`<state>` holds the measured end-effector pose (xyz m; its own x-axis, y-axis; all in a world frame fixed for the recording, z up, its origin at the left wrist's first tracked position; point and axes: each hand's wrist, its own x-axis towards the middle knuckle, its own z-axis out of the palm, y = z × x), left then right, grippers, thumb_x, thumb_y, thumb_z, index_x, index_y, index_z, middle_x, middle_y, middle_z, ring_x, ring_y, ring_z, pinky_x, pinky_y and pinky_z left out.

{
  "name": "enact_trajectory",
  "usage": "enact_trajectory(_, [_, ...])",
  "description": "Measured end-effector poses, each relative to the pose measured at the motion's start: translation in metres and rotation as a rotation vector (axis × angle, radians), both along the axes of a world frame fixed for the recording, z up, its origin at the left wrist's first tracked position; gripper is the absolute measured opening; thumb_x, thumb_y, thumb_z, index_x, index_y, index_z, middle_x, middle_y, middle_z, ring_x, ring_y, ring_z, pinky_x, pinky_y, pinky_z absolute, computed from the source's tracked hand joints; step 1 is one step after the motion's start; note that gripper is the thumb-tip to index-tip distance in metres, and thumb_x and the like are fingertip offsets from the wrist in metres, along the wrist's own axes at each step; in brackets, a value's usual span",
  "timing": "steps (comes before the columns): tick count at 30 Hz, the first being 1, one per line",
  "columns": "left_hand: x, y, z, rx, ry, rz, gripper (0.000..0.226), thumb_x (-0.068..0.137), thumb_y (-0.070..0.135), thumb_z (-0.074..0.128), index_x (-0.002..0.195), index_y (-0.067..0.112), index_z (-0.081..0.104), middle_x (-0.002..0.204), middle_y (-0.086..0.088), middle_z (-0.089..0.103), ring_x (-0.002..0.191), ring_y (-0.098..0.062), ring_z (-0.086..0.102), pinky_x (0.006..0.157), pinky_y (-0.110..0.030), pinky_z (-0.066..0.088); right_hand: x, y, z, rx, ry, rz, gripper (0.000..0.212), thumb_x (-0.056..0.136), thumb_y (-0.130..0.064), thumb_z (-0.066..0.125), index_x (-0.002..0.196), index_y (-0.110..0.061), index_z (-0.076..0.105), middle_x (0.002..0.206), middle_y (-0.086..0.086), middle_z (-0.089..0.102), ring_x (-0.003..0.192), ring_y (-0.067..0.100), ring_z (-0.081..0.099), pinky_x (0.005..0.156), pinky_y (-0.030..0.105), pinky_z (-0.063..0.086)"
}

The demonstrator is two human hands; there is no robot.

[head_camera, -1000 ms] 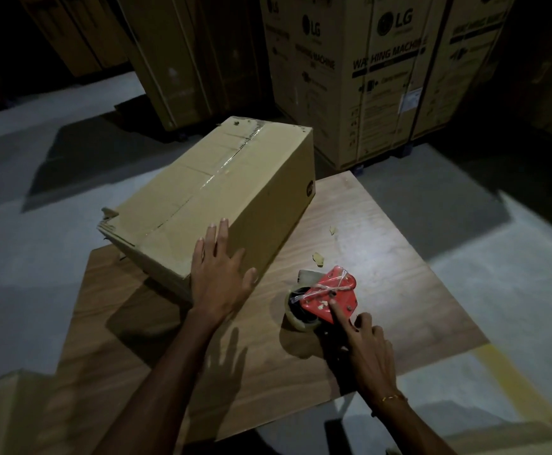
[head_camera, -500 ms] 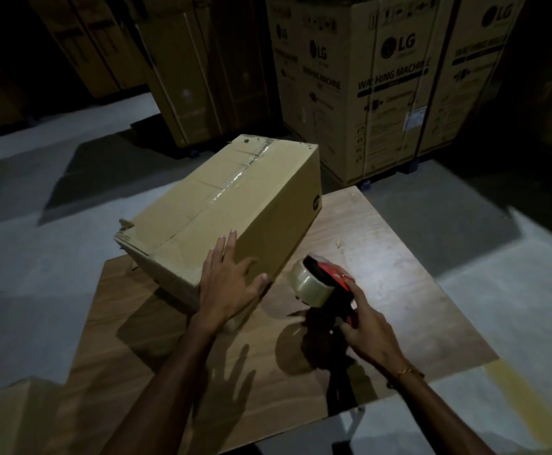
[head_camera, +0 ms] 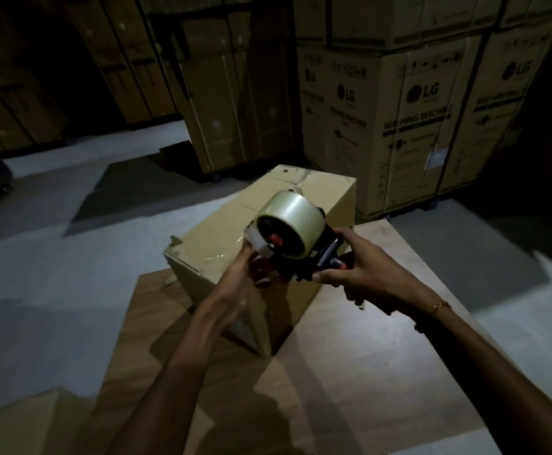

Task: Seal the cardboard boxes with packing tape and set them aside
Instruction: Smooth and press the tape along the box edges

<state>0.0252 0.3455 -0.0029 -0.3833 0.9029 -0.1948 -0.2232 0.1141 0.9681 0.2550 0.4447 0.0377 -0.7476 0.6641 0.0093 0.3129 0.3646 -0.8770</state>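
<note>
A brown cardboard box [head_camera: 225,231] lies on the wooden table [head_camera: 360,356], with a strip of clear tape along its top seam. Above the box's near end I hold a tape dispenser [head_camera: 296,239] carrying a roll of clear tape. My right hand [head_camera: 356,274] grips its black and red handle. My left hand [head_camera: 245,274] reaches up to the dispenser's front end, fingers pinching at the tape edge there; the fingertips are partly hidden.
Tall appliance cartons [head_camera: 412,126] stand on pallets behind the table, more [head_camera: 228,93] at the back left. Another cardboard box corner [head_camera: 12,421] shows at the bottom left. Grey concrete floor [head_camera: 54,274] surrounds the table.
My right hand has lifted the dispenser off the table to above the box's near end. My left hand left the box's side and rose to the dispenser's front. The view moved in closer.
</note>
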Motion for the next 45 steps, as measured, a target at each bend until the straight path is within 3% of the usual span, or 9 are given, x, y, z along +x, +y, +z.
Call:
enact_trajectory(5, [-0.041,-0.032,0.0,0.066,-0.261,0.025,0.066,0.101,0.065,0.022,0.139,0.023,0.054,0.135,-0.013,0.065,0.128,-0.033,0.059,0.11,-0.053,0.039,-0.054,-0.016,0.028,-0.085,0.06,0.048,0.072,0.083,-0.03,0.082,0.142,-0.03,0.041,0.091,0.01,0.069,0.06,0.016,0.064,0.056,0.031,0.053])
enact_trajectory(11, [-0.099,-0.055,0.001,-0.011,-0.198,0.144,0.067,0.104,0.057,0.024,0.135,0.007,0.058,0.125,-0.021,0.068,0.118,-0.041,0.063,0.111,-0.052,0.042,-0.123,-0.035,0.045,-0.153,0.11,0.069,0.066,0.083,-0.034,0.082,0.138,-0.03,0.046,0.086,0.012,0.07,0.063,0.02,0.064,0.057,0.034,0.053])
enact_trajectory(16, [-0.13,-0.067,0.0,0.231,-0.432,0.15,0.066,0.095,0.068,0.032,0.137,0.022,0.056,0.14,-0.007,0.063,0.13,-0.027,0.057,0.11,-0.044,0.04,-0.168,-0.051,0.046,-0.178,0.114,0.061,0.059,0.086,-0.034,0.08,0.135,-0.028,0.047,0.088,0.015,0.068,0.064,0.023,0.063,0.057,0.035,0.054])
enact_trajectory(20, [-0.146,-0.063,0.003,0.192,-0.351,0.175,0.073,0.093,0.075,0.027,0.142,0.027,0.053,0.14,-0.002,0.063,0.134,-0.02,0.053,0.115,-0.043,0.034,-0.191,-0.06,0.041,-0.191,0.099,0.034,0.056,0.087,-0.034,0.079,0.133,-0.025,0.047,0.09,0.018,0.068,0.064,0.024,0.063,0.057,0.037,0.054])
enact_trajectory(27, [-0.161,-0.075,-0.023,-0.147,-0.274,0.201,0.061,0.092,0.062,0.051,0.118,0.009,0.066,0.117,-0.016,0.072,0.108,-0.034,0.068,0.091,-0.043,0.054,-0.211,-0.06,0.046,-0.195,0.109,0.012,0.053,0.086,-0.034,0.078,0.129,-0.024,0.049,0.089,0.016,0.067,0.064,0.025,0.062,0.055,0.036,0.053])
enact_trajectory(32, [-0.15,-0.084,-0.033,-0.198,-0.481,0.013,0.093,0.088,0.079,0.038,0.121,-0.003,0.067,0.113,-0.022,0.072,0.094,-0.032,0.07,0.078,-0.036,0.054,-0.216,-0.06,0.047,-0.19,0.11,0.022,0.054,0.085,-0.035,0.079,0.129,-0.026,0.049,0.089,0.016,0.067,0.064,0.025,0.063,0.056,0.037,0.054])
enact_trajectory(39, [-0.155,-0.065,-0.014,-0.129,-0.6,0.277,0.021,0.098,0.029,0.062,0.099,0.008,0.065,0.088,-0.01,0.07,0.082,-0.022,0.065,0.067,-0.032,0.051,-0.211,-0.065,0.039,-0.164,0.099,0.029,0.061,0.085,-0.033,0.08,0.135,-0.029,0.045,0.09,0.017,0.068,0.063,0.023,0.063,0.056,0.033,0.054])
enact_trajectory(42, [-0.163,-0.053,-0.012,-0.157,-0.563,0.335,0.016,0.1,0.014,0.059,0.085,0.009,0.062,0.059,-0.002,0.06,0.05,-0.013,0.057,0.05,-0.023,0.047,-0.208,-0.068,0.035,-0.173,0.103,0.028,0.06,0.086,-0.031,0.079,0.135,-0.029,0.044,0.089,0.018,0.067,0.061,0.022,0.063,0.054,0.033,0.053])
enact_trajectory(45, [-0.168,-0.047,-0.018,-0.143,-0.476,0.444,0.014,0.098,0.003,0.056,0.086,0.007,0.062,0.069,-0.008,0.06,0.062,-0.018,0.055,0.055,-0.026,0.046,-0.205,-0.072,0.029,-0.18,0.101,0.021,0.059,0.087,-0.03,0.079,0.134,-0.03,0.043,0.087,0.018,0.065,0.059,0.021,0.061,0.052,0.033,0.052])
